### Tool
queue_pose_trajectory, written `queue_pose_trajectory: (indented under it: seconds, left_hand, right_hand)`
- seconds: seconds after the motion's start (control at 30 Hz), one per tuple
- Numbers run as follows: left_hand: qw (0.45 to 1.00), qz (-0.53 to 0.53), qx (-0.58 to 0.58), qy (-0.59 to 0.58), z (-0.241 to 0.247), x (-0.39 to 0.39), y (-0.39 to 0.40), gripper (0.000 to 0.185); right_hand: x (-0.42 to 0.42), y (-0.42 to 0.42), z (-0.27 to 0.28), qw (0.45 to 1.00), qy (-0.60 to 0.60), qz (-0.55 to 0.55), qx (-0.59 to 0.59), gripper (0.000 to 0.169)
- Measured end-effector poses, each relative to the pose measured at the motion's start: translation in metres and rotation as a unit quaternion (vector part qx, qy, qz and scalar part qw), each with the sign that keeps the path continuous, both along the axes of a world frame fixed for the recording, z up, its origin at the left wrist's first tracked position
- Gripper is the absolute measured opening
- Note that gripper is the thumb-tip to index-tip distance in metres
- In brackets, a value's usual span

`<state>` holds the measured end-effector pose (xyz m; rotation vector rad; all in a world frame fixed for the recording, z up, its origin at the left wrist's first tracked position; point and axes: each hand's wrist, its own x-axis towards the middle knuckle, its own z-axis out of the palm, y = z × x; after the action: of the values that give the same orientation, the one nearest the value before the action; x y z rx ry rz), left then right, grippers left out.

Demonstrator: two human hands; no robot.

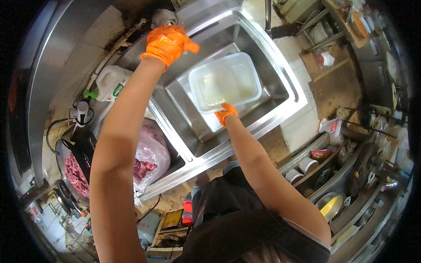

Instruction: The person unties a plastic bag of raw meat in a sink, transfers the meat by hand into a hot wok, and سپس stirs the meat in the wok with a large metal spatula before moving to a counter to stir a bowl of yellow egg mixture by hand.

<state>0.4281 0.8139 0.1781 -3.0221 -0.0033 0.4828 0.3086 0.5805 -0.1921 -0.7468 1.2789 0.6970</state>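
Observation:
My left hand (168, 44), in an orange glove, is at the back left of the stainless steel sink (171, 95), against a greyish cloth-like thing (162, 19) at the rim; its palm side is hidden, so whether it grips anything is unclear. In my right hand (226, 113), gloved likewise, is the near rim of a translucent plastic tub (230, 80). The tub is over the sink basin, with a little pale yellowish liquid in its bottom.
A white jug with a green cap (110, 82) stands left of the sink. Raw minced meat fills a metal bowl (61, 157) farther left, and a plastic bag of meat (153, 157) lies in the left basin. Containers and a steel bowl (330, 205) occupy shelving at the right.

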Motion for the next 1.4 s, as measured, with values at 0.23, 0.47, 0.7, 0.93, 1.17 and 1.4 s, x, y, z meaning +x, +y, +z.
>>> queue_pose_trajectory:
  seconds: [0.23, 0.47, 0.7, 0.93, 1.17, 1.4]
  left_hand:
    - [0.935, 0.270, -0.228, -0.021, -0.013, 0.005, -0.025, 0.048]
    - [0.902, 0.369, -0.225, -0.003, 0.001, -0.005, -0.024, 0.046]
    - [0.917, 0.347, -0.192, 0.046, -0.023, 0.003, -0.001, 0.038]
    - [0.959, 0.249, -0.135, -0.012, -0.031, -0.003, 0.005, 0.036]
    - [0.933, 0.307, -0.187, 0.033, -0.020, 0.004, -0.006, 0.036]
    - [0.976, 0.205, -0.070, -0.030, -0.038, 0.000, 0.003, 0.041]
  right_hand:
    - [-0.016, 0.014, 0.066, 0.989, -0.126, 0.049, 0.066, 0.024]
    - [-0.034, 0.051, 0.115, 0.967, -0.143, 0.113, 0.175, 0.012]
    - [-0.047, 0.076, 0.131, 0.925, -0.076, 0.172, 0.330, 0.008]
    - [-0.039, 0.069, 0.192, 0.935, -0.086, 0.267, 0.215, 0.009]
    - [-0.009, 0.030, 0.172, 0.895, -0.164, 0.389, 0.143, 0.016]
    - [0.007, 0.004, 0.211, 0.881, -0.128, 0.451, 0.062, 0.017]
